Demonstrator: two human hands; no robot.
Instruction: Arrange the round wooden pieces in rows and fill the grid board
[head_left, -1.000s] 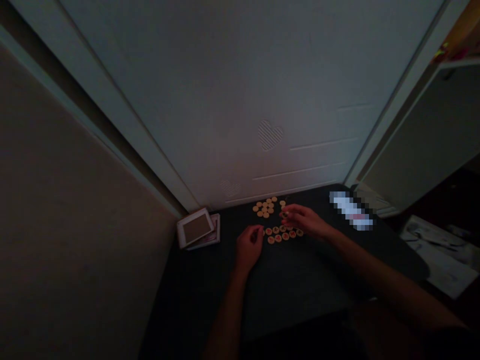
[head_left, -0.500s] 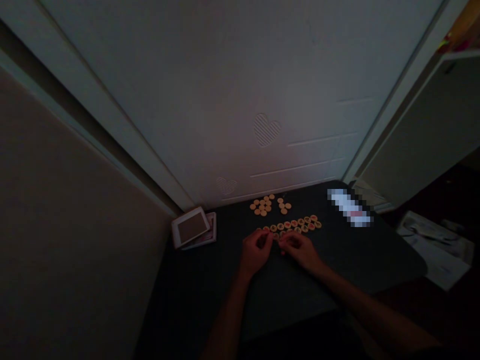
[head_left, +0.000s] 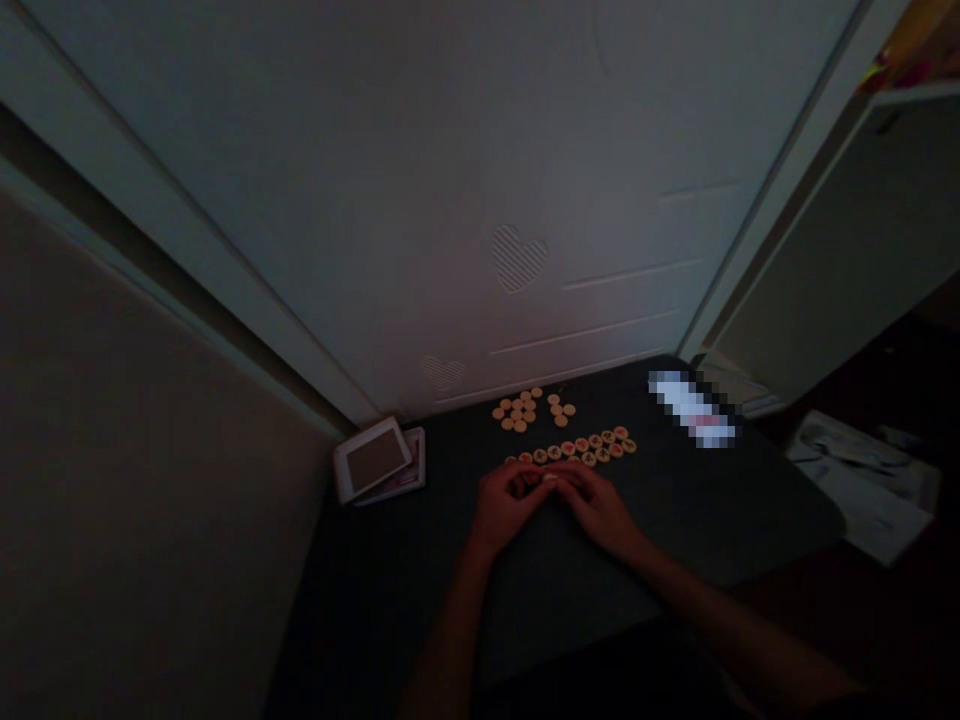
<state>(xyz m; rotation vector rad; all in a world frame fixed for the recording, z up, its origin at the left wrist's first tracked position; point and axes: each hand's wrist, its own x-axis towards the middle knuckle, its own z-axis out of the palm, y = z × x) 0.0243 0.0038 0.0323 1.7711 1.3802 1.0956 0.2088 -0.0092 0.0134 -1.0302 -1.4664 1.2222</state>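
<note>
Two rows of marked discs point(head_left: 568, 449) lie at lower centre of the frame on a dark table point(head_left: 570, 570), before a pale heart-embossed panel point(head_left: 375, 200). Left hand point(head_left: 504, 506) and right hand point(head_left: 604, 512), slightly apart earlier, now meet at the fingertips; whether either grips a disc I cannot tell.

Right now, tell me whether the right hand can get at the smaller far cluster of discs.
Probably yes: only the low rows of discs lie between the right hand and that cluster, and the hand could lift over them.
</note>
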